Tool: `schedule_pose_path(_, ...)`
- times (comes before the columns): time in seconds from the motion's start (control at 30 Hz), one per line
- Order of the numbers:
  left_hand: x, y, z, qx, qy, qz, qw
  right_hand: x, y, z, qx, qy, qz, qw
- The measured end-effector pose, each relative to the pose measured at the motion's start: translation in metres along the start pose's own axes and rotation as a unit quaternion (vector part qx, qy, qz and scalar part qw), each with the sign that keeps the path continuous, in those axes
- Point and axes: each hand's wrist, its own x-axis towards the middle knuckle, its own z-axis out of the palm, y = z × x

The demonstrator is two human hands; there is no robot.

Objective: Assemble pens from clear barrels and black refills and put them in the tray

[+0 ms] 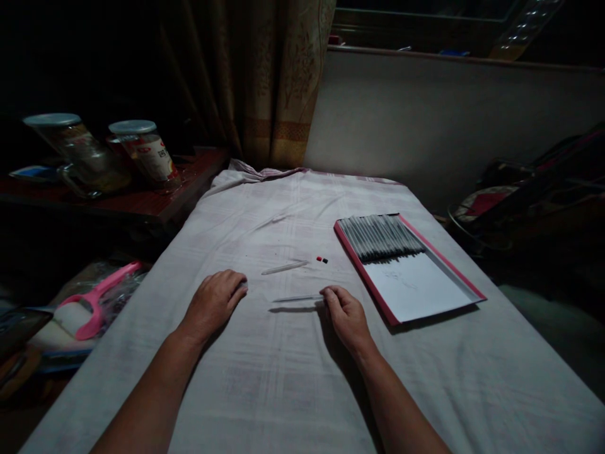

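My right hand (347, 317) pinches a clear pen barrel (297, 298) by one end. The barrel points left, just above the cloth, and casts a shadow below it. My left hand (215, 301) rests on the cloth with its fingers curled together; whatever may be between them is too small to make out. Beyond both hands lies another clear pen barrel (285, 268). A small red piece (319, 258) and a small black piece (325, 261) sit side by side near its right end. Farther right, several clear pens with black ends (382, 236) lie in a row in a shallow red-edged box (366, 280).
A pale checked cloth (246, 391) covers the table. On the left, a dark side table (174, 192) bears lidded jars (146, 151) and a glass mug (92, 176). A pink-handled item (99, 302) lies lower left. A curtain (283, 82) hangs behind.
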Motion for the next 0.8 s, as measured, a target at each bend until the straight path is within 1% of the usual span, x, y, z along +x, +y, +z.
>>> schedule_pose_path(0.07, 0.0, 0.008, 0.003, -0.102, 0.034, -0.057, 0.993, -0.002, -0.002, 0.0, 0.058, -0.001, 0.045, 0.997)
schedule_pose_path(0.1, 0.0, 0.013, 0.004, -0.169, 0.05, -0.098, 0.979, -0.003, -0.004, 0.0, 0.084, -0.007, 0.066, 0.994)
schedule_pose_path(0.13, 0.0, 0.018, 0.005, -0.245, 0.061, -0.142, 0.957, -0.004, -0.005, 0.0, 0.105, -0.012, 0.082, 0.991)
schedule_pose_path(0.17, 0.0, 0.023, 0.006, -0.325, 0.066, -0.185, 0.925, -0.006, -0.007, 0.0, 0.118, -0.017, 0.091, 0.989)
schedule_pose_path(0.23, 0.001, 0.033, 0.008, -0.466, 0.068, -0.252, 0.846, -0.011, -0.01, 0.0, 0.125, -0.023, 0.092, 0.988)
schedule_pose_path(0.3, 0.002, 0.041, 0.01, -0.553, 0.073, -0.301, 0.773, -0.016, -0.012, 0.001, 0.115, -0.027, 0.081, 0.99)
schedule_pose_path(0.33, 0.002, 0.044, 0.011, -0.58, 0.074, -0.32, 0.746, -0.018, -0.013, 0.002, 0.107, -0.031, 0.074, 0.991)
schedule_pose_path(0.4, 0.003, 0.047, 0.012, -0.61, 0.077, -0.346, 0.709, -0.021, -0.014, 0.004, 0.093, -0.043, 0.064, 0.993)
schedule_pose_path(0.47, 0.003, 0.049, 0.012, -0.623, 0.081, -0.354, 0.693, -0.023, -0.014, 0.007, 0.084, -0.055, 0.056, 0.993)
schedule_pose_path(0.53, 0.003, 0.049, 0.012, -0.629, 0.089, -0.351, 0.688, -0.024, -0.013, 0.008, 0.079, -0.06, 0.049, 0.994)
schedule_pose_path(0.7, 0.003, 0.049, 0.012, -0.626, 0.093, -0.355, 0.688, -0.023, -0.01, 0.009, 0.061, -0.054, 0.032, 0.996)
schedule_pose_path(0.8, 0.003, 0.052, 0.013, -0.619, 0.083, -0.354, 0.696, -0.022, -0.009, 0.011, 0.057, -0.062, 0.029, 0.996)
